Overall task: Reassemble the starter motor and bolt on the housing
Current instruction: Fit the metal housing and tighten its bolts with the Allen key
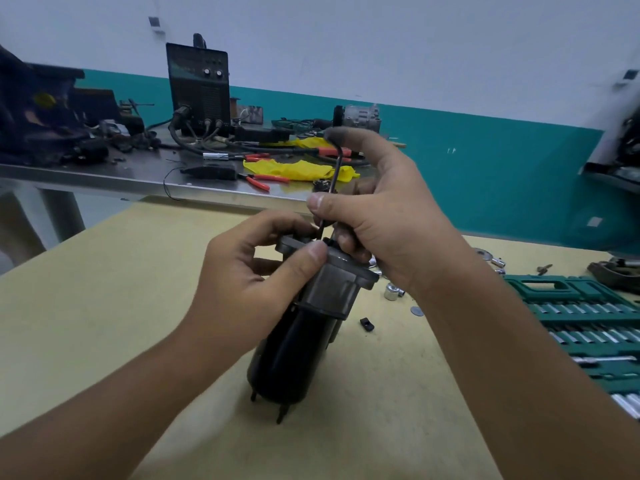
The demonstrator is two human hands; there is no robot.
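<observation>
The starter motor (294, 351) stands tilted on the yellow table (104, 306), black cylinder below, grey metal housing (339, 285) on top. My left hand (256, 275) grips the housing's upper edge, thumb pressed on its top. My right hand (384, 220) pinches a dark L-shaped hex key (336, 171) held upright, its short arm under my index finger and its tip down at the top of the housing. The bolt under the tip is hidden by my fingers.
A green socket set case (585, 327) lies open at the right. Loose sockets (393, 292), a washer (416, 311) and a small black piece (367, 324) lie beside the motor. Behind, a steel bench (104, 171) carries a welder (199, 88), red pliers (258, 180) and a yellow rag (298, 169).
</observation>
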